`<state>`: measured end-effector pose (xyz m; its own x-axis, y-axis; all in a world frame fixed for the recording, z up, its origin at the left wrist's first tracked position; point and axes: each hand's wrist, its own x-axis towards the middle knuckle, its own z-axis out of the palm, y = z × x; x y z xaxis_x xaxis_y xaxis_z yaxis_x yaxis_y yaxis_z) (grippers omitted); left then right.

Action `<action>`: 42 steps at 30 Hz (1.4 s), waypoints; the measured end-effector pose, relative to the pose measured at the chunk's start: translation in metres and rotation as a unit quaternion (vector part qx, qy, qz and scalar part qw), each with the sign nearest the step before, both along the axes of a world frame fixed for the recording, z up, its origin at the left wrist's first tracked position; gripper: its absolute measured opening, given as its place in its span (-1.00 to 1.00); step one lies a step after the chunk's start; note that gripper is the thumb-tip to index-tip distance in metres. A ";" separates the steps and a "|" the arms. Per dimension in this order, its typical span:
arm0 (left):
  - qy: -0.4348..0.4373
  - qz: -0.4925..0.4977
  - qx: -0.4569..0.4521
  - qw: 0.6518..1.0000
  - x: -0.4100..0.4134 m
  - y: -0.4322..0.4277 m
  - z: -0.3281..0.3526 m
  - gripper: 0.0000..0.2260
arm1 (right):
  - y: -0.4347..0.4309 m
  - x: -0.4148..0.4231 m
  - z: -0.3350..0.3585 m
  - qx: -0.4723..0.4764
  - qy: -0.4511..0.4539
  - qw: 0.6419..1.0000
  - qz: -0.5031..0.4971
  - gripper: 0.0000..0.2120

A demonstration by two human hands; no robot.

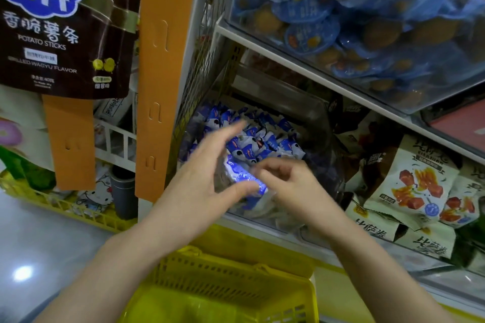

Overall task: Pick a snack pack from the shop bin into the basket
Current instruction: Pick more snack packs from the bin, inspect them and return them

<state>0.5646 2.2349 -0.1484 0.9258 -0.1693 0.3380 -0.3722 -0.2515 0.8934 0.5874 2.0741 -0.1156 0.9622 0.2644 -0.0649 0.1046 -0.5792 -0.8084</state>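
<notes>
A clear shop bin (322, 123) on the lower shelf holds several small blue-and-white snack packs (265, 144). Both hands are over its front part. My left hand (202, 178) has its fingers spread, the thumb resting against one blue-and-white pack (240, 173). My right hand (286, 181) is curled with its fingertips pinching the same pack from the right. The pack is blurred by motion and lies just above the pile. A yellow plastic basket (223, 286) sits below my forearms, its inside seen only in part.
A neighbouring bin to the right holds tan packs with orange pictures (414, 186). An upper clear bin (367, 21) holds blue-wrapped eggs. An orange upright (160, 73) and a hanging potato sticks bag (60, 26) stand at left. A yellow crate (65, 207) is on the floor.
</notes>
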 end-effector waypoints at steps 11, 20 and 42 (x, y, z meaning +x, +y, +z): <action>0.093 0.079 -0.109 0.986 0.040 0.001 0.001 -0.67 | -0.014 0.128 0.001 -0.040 -0.011 0.975 -0.219 -0.79; 0.115 0.061 -0.199 0.971 0.063 0.003 -0.002 -0.75 | -0.040 0.208 -0.043 -0.272 -0.030 0.946 -0.176 -0.74; 0.155 0.103 -0.196 0.963 0.061 -0.009 -0.004 -0.89 | -0.025 0.130 0.010 0.004 -0.107 0.960 -0.259 -0.77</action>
